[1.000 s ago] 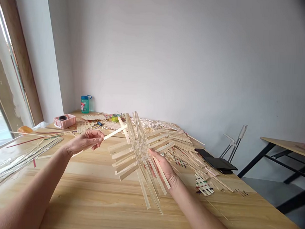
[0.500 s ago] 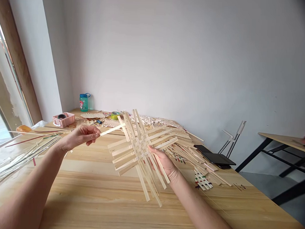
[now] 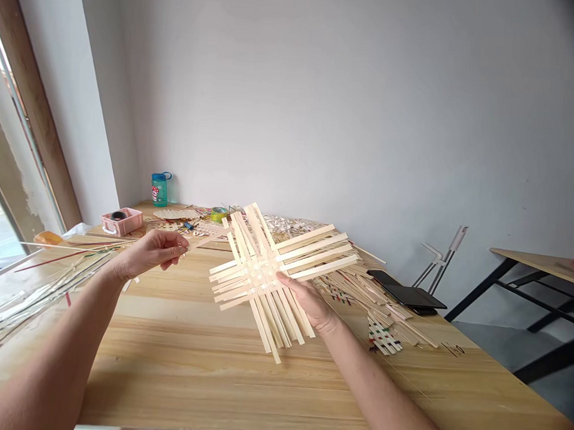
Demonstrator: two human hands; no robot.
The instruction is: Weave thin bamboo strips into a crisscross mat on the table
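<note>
At the near edge of the table [image 3: 215,388], two bare forearms reached in from below. The right hand [image 3: 307,303] gripped the bamboo weave [image 3: 261,277] from beneath, its fingers hidden under the crossed strips, and held it tilted above the tabletop, not touching it. The left hand [image 3: 149,254] pinched a thin strip [image 3: 206,237] just beside the weave; the fingers hid part of it, and whether its far end entered the weave could not be made out. Further left lay loose strips [image 3: 44,294], cut off by the frame edge. Right of the weave sat piled strips [image 3: 354,292], a small woven sample [image 3: 382,336] and a black tablet [image 3: 409,296]. Farther back, the weave partly blocked a cluttered heap [image 3: 286,225], with a pink box [image 3: 121,222], tape [image 3: 218,214] and a bottle [image 3: 159,190] near the wall [image 3: 319,116]
</note>
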